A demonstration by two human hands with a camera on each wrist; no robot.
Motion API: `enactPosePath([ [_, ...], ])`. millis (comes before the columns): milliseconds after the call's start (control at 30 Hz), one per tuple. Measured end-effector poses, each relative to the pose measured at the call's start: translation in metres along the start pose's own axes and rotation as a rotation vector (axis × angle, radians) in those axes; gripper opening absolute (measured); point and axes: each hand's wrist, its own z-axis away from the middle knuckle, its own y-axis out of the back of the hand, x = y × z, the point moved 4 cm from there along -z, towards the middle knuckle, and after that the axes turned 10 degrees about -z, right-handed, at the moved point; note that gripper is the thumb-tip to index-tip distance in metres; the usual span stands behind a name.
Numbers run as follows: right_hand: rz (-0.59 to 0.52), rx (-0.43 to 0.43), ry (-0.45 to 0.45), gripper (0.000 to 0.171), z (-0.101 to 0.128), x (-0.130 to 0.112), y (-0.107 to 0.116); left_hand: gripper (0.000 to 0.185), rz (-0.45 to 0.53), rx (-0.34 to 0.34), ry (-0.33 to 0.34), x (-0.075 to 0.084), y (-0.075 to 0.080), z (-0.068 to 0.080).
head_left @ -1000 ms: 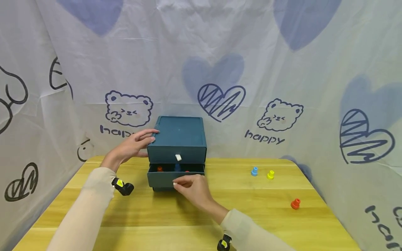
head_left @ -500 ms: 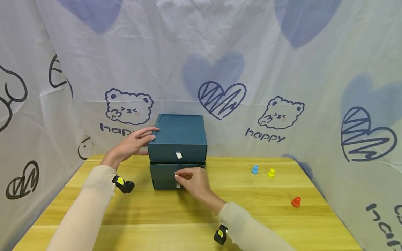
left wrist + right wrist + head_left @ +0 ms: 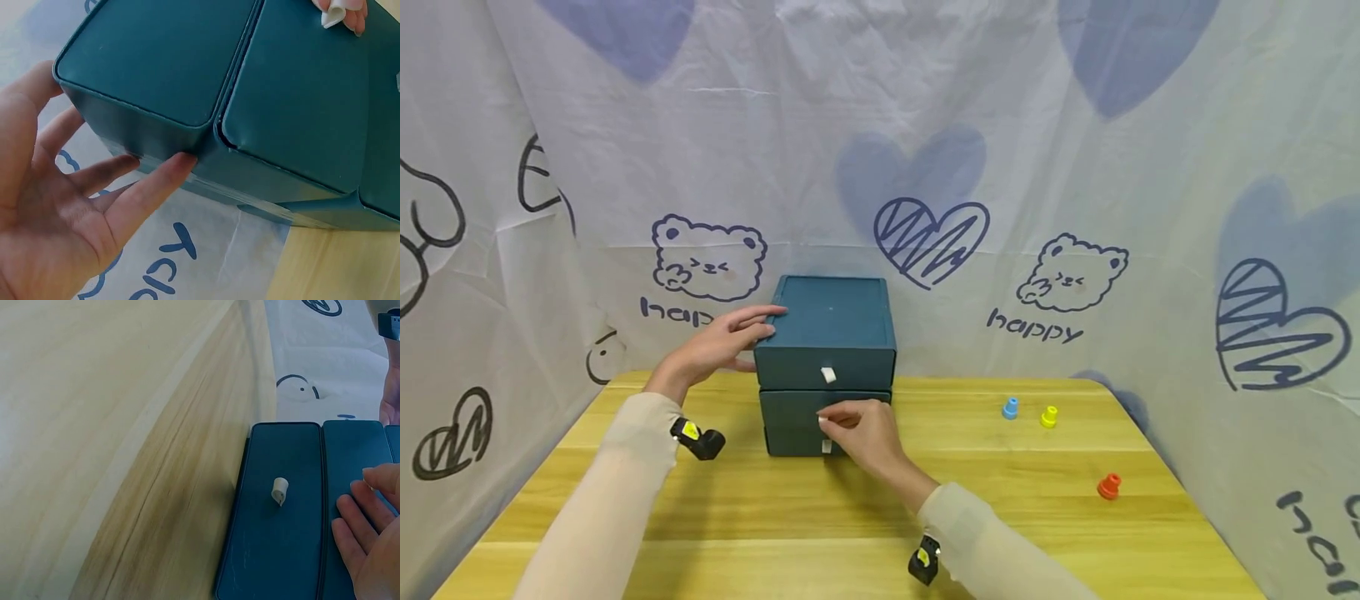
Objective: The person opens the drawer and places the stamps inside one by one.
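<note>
Box: a teal drawer unit (image 3: 827, 350) stands at the back of the table (image 3: 850, 517), close to the printed cloth (image 3: 1075, 167); all drawer fronts sit flush.
Left hand: the left hand (image 3: 718, 346) lies flat against the box's left side with straight, relaxed fingers (image 3: 150, 187), gripping nothing (a bracing hold, I judge, so the box does not slide).
Right hand: the right hand (image 3: 861, 433) rests on the middle drawer (image 3: 797, 408), fingers (image 3: 359, 528) flat on its front; whether the tips pinch that drawer's tab I cannot tell.
Tabs: white pull tabs show on the top drawer (image 3: 828, 375) and the bottom one (image 3: 280, 489).
Pegs: blue (image 3: 1010, 408), yellow (image 3: 1048, 417) and orange (image 3: 1108, 486) pegs stand well apart from the box, on the right.
</note>
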Motion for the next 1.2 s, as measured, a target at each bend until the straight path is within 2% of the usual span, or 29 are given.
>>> enactPosePath([
  [200,-0.006,-0.005,0.001,0.011,-0.004,0.003,0.0,0.061,-0.025,0.02,0.027,0.003,-0.001,-0.002],
  [600,-0.043,-0.019,-0.025,0.012,-0.005,0.006,0.003,0.062,-0.039,0.012,0.042,0.004,-0.002,-0.005],
  [900,-0.131,-0.087,-0.056,0.018,0.0,0.007,0.003,0.06,-0.023,0.002,0.066,0.004,-0.001,-0.002],
  [1200,-0.272,-0.071,-0.12,0.026,0.012,0.018,0.007,0.06,-0.011,-0.006,0.085,0.006,-0.002,-0.002],
])
